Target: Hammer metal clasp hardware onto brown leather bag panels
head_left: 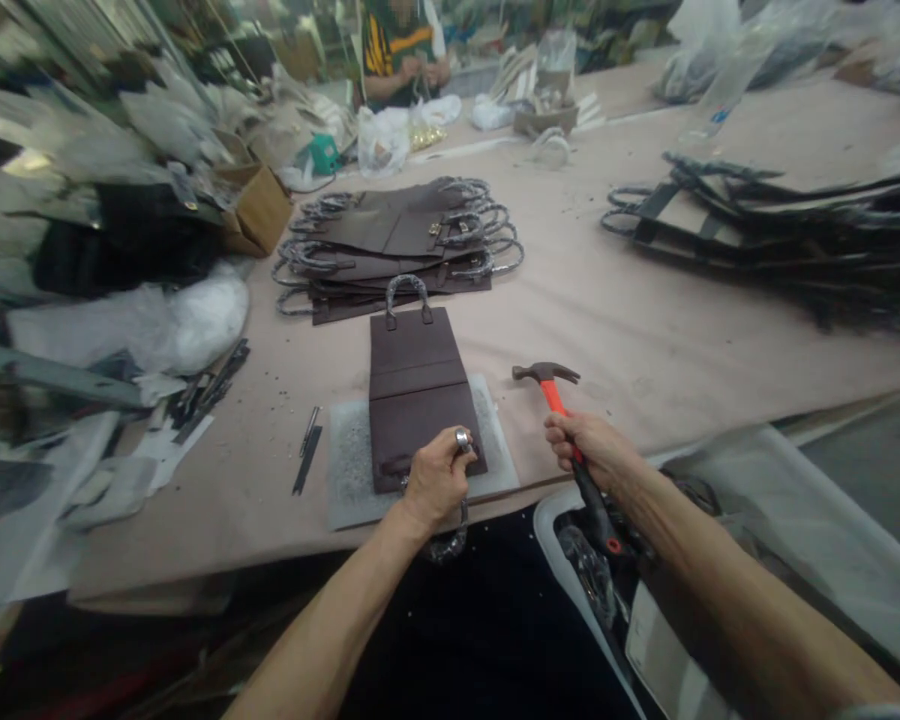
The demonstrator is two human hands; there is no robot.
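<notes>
My left hand [436, 478] is closed around a short metal punch [461, 439], whose round silver top shows above my fingers. It is at the lower right corner of a dark brown leather bag piece [418, 385]. One wrapped handle [407, 286] lies at the far end of that piece; another hangs over the table edge, partly behind my left hand. Under the leather is a pale, worn board [351, 470]. My right hand [589, 447] grips a claw hammer [553, 385] with an orange and black handle, its head raised to the right of the board.
A stack of brown bag pieces [390, 225] lies beyond the board, and another pile [765, 225] at the right. Left of the board are a thin metal rod [310, 430] and a dark strip [307, 460]. A lined bin [562, 510] stands below right. Across the table sits a person [401, 60].
</notes>
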